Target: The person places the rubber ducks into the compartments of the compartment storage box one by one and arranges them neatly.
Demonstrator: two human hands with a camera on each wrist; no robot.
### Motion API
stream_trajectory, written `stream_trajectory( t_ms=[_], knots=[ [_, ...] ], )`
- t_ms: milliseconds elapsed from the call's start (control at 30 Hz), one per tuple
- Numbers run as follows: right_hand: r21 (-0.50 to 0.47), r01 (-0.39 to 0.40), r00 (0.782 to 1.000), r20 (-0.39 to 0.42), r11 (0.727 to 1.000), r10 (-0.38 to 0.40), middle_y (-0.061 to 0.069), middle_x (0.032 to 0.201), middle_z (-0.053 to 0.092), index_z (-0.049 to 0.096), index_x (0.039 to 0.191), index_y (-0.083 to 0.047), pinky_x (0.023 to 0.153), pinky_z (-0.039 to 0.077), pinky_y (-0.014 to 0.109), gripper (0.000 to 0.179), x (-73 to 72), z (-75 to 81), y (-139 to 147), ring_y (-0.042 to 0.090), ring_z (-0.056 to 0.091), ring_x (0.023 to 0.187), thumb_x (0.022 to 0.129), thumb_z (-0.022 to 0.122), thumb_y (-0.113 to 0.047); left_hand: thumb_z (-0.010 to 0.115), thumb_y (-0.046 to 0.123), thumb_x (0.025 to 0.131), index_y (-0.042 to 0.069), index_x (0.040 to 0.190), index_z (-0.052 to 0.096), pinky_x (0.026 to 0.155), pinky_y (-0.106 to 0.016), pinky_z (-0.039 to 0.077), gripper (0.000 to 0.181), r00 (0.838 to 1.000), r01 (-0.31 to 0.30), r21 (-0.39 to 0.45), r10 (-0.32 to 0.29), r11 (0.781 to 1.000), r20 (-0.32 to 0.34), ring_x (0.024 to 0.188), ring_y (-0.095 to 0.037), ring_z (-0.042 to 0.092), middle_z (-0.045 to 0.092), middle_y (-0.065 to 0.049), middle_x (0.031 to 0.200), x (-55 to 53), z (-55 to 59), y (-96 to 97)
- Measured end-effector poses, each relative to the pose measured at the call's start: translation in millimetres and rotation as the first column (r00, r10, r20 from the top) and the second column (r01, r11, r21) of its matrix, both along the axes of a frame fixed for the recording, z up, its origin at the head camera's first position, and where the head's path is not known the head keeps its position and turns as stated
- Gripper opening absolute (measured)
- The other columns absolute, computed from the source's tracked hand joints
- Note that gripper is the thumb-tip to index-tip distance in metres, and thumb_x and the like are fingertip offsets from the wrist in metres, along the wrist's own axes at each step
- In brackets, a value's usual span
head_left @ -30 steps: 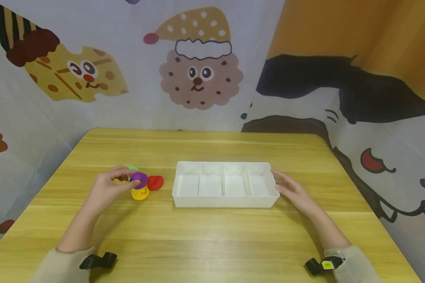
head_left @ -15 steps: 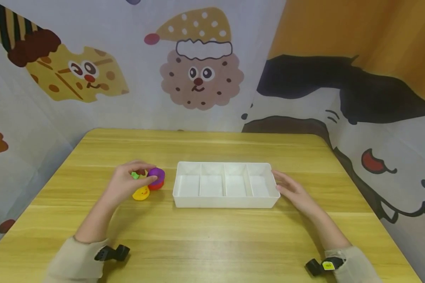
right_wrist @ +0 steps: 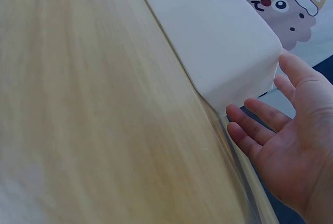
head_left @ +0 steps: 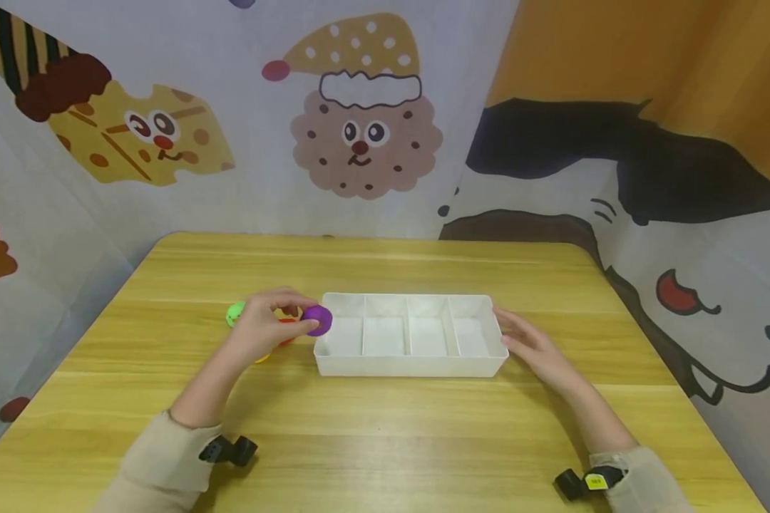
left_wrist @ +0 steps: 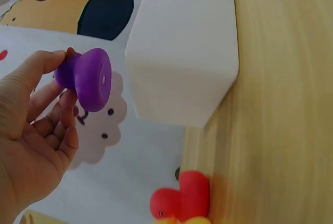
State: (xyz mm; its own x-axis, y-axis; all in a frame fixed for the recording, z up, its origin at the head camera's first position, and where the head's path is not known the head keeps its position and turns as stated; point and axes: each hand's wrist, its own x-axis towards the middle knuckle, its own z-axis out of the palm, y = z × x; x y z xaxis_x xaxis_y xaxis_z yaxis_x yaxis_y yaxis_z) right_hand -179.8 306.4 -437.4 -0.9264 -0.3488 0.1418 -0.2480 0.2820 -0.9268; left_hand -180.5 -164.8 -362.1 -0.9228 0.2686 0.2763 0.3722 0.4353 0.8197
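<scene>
Between thumb and fingertips my left hand (head_left: 259, 331) pinches a purple rubber duck (head_left: 317, 320), held in the air at the left end of a white compartment box (head_left: 411, 366). The left wrist view shows the flat base of the purple duck (left_wrist: 93, 81) and a bit of its orange beak. At the box's right end is my right hand (head_left: 534, 350), fingers extended, fingertips at the end wall. In the right wrist view, a fingertip of the right hand (right_wrist: 291, 146) meets the box corner (right_wrist: 250, 86). All compartments look bare inside.
Behind and below the left hand lie a red duck (left_wrist: 193, 197), a green toy (head_left: 234, 313) and a mostly hidden yellow duck (head_left: 262, 358). They stand on a wooden table (head_left: 385, 434), left of the box. A printed curtain (head_left: 250, 199) hangs behind the table.
My left hand has carried the purple duck rightward, from above the yellow duck, past the red one, to the box's left edge. The right hand and the box have stayed put.
</scene>
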Motion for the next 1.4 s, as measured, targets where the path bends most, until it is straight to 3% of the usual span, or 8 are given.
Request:
stream_trajectory(
  t_ms=[100,300,433,600,867,1400],
  knots=[
    [0.001,-0.002,1.0,0.0,1.0,0.002,0.027,0.142,0.039,0.033,0.147,-0.002,0.092,0.042,0.021,0.051,0.3,0.5,-0.2,0.019,0.051,0.119,0.1,0.05,-0.011,0.082,0.015,0.077,0.01,0.098,0.076,0.058,-0.028,0.044,0.022,0.999,0.028,0.012,-0.028,1.0,-0.027,0.083,-0.023,0.053,0.066,0.001,0.088,-1.6,1.5,8.5],
    [0.002,-0.002,1.0,-0.002,1.0,0.002,0.027,0.142,0.039,0.033,0.147,-0.002,0.093,0.041,0.02,0.051,0.5,1.2,-1.1,0.026,0.049,0.121,0.1,0.05,-0.011,0.082,0.015,0.077,0.01,0.098,0.076,0.066,-0.036,0.044,0.022,0.998,0.064,0.009,-0.064,0.998,-0.025,0.083,-0.025,0.053,0.065,0.001,0.087,-4.6,4.3,25.3],
    [-0.01,-0.008,1.0,0.0,1.0,0.008,0.028,0.142,0.038,0.033,0.147,-0.001,0.092,0.042,0.021,0.051,1.1,1.7,-1.7,0.026,0.049,0.121,0.1,0.05,-0.01,0.081,0.016,0.078,0.012,0.099,0.076,0.062,-0.032,0.042,0.022,0.996,0.092,-0.004,-0.092,0.996,-0.019,0.085,-0.03,0.054,0.065,0.002,0.088,-5.7,6.8,37.2],
    [-0.019,-0.008,1.0,0.008,1.0,0.008,0.029,0.142,0.038,0.032,0.147,-0.001,0.091,0.042,0.021,0.051,1.6,1.1,-1.9,0.021,0.051,0.119,0.1,0.05,-0.011,0.081,0.017,0.078,0.011,0.099,0.076,0.064,-0.033,0.043,0.023,0.99,0.138,0.019,-0.138,0.99,-0.011,0.086,-0.034,0.054,0.066,0.003,0.089,-9.0,6.5,53.1],
    [-0.006,-0.002,1.0,0.018,1.0,0.002,0.027,0.143,0.038,0.032,0.148,-0.003,0.092,0.042,0.021,0.051,1.2,0.2,-0.5,0.007,0.051,0.116,0.101,0.05,-0.012,0.082,0.018,0.078,0.009,0.101,0.075,0.067,-0.035,0.045,0.026,0.978,0.21,0.04,-0.209,0.977,-0.018,0.084,-0.026,0.053,0.066,0.002,0.089,-14.8,6.9,78.7],
    [0.002,-0.007,1.0,0.009,1.0,0.007,0.026,0.143,0.038,0.031,0.148,-0.004,0.093,0.041,0.021,0.051,0.0,-0.8,0.2,0.005,0.05,0.117,0.101,0.049,-0.012,0.08,0.016,0.079,0.008,0.104,0.074,0.068,-0.03,0.044,0.026,0.948,0.319,0.024,-0.319,0.947,-0.02,0.081,-0.017,0.051,0.066,0.006,0.089,-26.6,6.3,132.0]
  ],
)
